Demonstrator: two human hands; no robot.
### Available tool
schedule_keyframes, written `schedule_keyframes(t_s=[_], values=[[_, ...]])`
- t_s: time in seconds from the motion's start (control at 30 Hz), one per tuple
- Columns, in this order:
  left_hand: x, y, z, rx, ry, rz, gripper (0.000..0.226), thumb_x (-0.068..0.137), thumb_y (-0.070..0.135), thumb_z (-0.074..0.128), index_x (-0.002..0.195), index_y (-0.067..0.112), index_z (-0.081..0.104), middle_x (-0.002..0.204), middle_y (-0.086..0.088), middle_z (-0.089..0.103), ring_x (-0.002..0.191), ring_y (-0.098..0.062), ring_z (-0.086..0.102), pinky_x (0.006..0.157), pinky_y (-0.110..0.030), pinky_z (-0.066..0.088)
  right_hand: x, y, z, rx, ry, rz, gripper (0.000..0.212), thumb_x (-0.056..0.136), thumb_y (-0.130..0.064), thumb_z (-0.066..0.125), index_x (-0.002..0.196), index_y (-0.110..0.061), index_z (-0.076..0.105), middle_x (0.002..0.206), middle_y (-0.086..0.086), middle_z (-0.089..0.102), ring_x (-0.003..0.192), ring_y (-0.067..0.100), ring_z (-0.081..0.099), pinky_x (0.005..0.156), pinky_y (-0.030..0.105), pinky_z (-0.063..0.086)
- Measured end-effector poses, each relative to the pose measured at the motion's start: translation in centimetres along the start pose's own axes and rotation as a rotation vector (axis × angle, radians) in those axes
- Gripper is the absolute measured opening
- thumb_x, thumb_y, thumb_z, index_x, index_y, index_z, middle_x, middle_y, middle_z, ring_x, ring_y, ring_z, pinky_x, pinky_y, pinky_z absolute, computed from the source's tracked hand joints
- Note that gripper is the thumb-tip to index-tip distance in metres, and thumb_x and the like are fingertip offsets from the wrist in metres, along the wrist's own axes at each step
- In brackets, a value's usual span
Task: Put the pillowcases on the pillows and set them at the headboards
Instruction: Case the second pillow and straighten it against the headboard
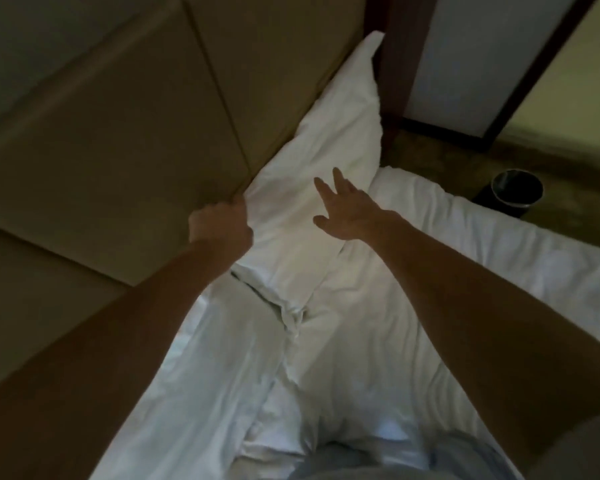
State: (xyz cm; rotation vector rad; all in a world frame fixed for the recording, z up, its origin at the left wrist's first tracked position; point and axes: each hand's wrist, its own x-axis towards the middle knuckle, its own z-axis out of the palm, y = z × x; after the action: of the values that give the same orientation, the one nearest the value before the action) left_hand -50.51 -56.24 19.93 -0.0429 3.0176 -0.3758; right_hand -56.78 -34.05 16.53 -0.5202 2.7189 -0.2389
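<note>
A white cased pillow (329, 140) leans against the tan padded headboard (125, 140), its far corner pointing up beside a dark wooden post. My left hand (220, 225) grips the pillow's near upper edge where it meets the headboard. My right hand (347, 207) hovers over the pillow's face with fingers spread; whether it touches the fabric I cannot tell. A second white pillow or bundle of linen (201, 368) lies below, partly under my left forearm.
The white duvet (465, 258) covers the bed to the right. A black waste bin (513, 194) stands on the carpet beside the bed. A dark post (400, 64) and framed wall panels rise behind the pillow.
</note>
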Motion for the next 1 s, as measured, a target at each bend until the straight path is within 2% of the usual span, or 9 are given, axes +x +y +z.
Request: schedule_keyframes(t_s=[0.13, 0.3, 0.4, 0.47, 0.53, 0.67, 0.8, 0.87, 1.0], values=[[1.1, 5.9, -2.3, 0.022, -0.115, 0.266, 0.047, 0.094, 0.045, 0.046, 0.132, 0.017, 0.045, 0.122, -0.009, 0.061, 0.107, -0.029, 0.060, 0.083, -0.039, 0.046, -3.9, 3.9, -1.8, -0.028, 0.052, 0.049, 0.081, 0.100, -0.047, 0.045, 0.158, -0.023, -0.007, 0.162, 0.015, -0.022, 0.151, 0.035, -0.002, 0.122, 0.050, 0.011], [-0.8, 12.7, -3.7, -0.005, -0.177, 0.372, 0.060, 0.094, 0.051, 0.046, 0.144, 0.019, 0.040, 0.143, -0.006, 0.049, 0.124, -0.028, 0.052, 0.099, -0.041, 0.041, -12.6, 9.3, -2.4, -0.097, 0.017, 0.170, 0.080, 0.101, -0.044, 0.047, 0.158, -0.024, -0.006, 0.163, 0.016, -0.018, 0.151, 0.036, -0.001, 0.122, 0.050, 0.008], [-3.4, 15.8, -4.4, 0.071, -0.167, 0.430, 0.070, 0.092, 0.054, 0.048, 0.151, 0.022, 0.028, 0.152, -0.008, 0.038, 0.131, -0.029, 0.046, 0.105, -0.044, 0.037, -17.8, 12.4, -1.8, -0.159, -0.001, 0.176, 0.071, 0.101, -0.045, 0.043, 0.158, -0.019, 0.009, 0.165, 0.016, 0.003, 0.151, 0.034, 0.010, 0.121, 0.049, 0.013], [-6.1, 18.2, -4.7, 0.066, -0.140, 0.402, 0.071, 0.091, 0.055, 0.047, 0.151, 0.023, 0.027, 0.150, -0.008, 0.039, 0.131, -0.029, 0.044, 0.108, -0.045, 0.031, -21.5, 14.6, -1.0, -0.147, -0.039, 0.172, 0.063, 0.100, -0.048, 0.042, 0.154, -0.019, 0.026, 0.159, 0.013, 0.028, 0.145, 0.032, 0.027, 0.118, 0.047, 0.023], [-9.6, 20.6, -5.1, 0.041, -0.107, 0.350, 0.067, 0.090, 0.055, 0.047, 0.147, 0.024, 0.033, 0.146, -0.007, 0.044, 0.129, -0.028, 0.046, 0.112, -0.046, 0.027, -25.5, 16.6, 0.1, -0.074, -0.074, 0.173, 0.060, 0.100, -0.049, 0.042, 0.152, -0.021, 0.031, 0.154, 0.009, 0.039, 0.139, 0.029, 0.038, 0.113, 0.044, 0.032], [-18.4, 24.5, -3.9, 0.017, -0.254, 0.276, 0.063, 0.092, 0.055, 0.046, 0.147, 0.025, 0.036, 0.143, -0.008, 0.048, 0.128, -0.028, 0.049, 0.112, -0.046, 0.030, -33.8, 20.3, 3.7, -0.017, -0.225, 0.155, 0.058, 0.098, -0.047, 0.048, 0.149, -0.021, 0.036, 0.147, 0.007, 0.047, 0.131, 0.029, 0.047, 0.108, 0.043, 0.040], [-26.9, 27.0, -1.3, -0.176, -0.457, 0.134, 0.061, 0.094, 0.053, 0.048, 0.149, 0.030, 0.033, 0.147, 0.000, 0.047, 0.134, -0.024, 0.046, 0.109, -0.043, 0.035, -37.5, 22.7, 7.2, -0.102, -0.402, 0.139, 0.056, 0.095, -0.048, 0.050, 0.139, -0.014, 0.048, 0.145, 0.010, 0.047, 0.127, 0.032, 0.050, 0.104, 0.044, 0.042], [-30.9, 28.4, 1.1, -0.222, -0.539, 0.095, 0.061, 0.095, 0.053, 0.046, 0.150, 0.031, 0.032, 0.150, 0.001, 0.044, 0.139, -0.023, 0.040, 0.111, -0.044, 0.032, -39.3, 22.7, 9.4, -0.102, -0.406, 0.095, 0.053, 0.095, -0.046, 0.050, 0.135, -0.012, 0.051, 0.141, 0.012, 0.051, 0.124, 0.033, 0.052, 0.103, 0.043, 0.044], [-38.4, 30.9, 5.5, -0.230, -0.641, 0.044, 0.060, 0.094, 0.052, 0.049, 0.149, 0.031, 0.034, 0.150, -0.001, 0.045, 0.138, -0.023, 0.042, 0.112, -0.044, 0.032, -45.0, 22.7, 14.6, -0.100, -0.414, 0.028, 0.051, 0.095, -0.046, 0.050, 0.139, -0.020, 0.049, 0.143, 0.006, 0.051, 0.127, 0.028, 0.051, 0.106, 0.043, 0.042]])
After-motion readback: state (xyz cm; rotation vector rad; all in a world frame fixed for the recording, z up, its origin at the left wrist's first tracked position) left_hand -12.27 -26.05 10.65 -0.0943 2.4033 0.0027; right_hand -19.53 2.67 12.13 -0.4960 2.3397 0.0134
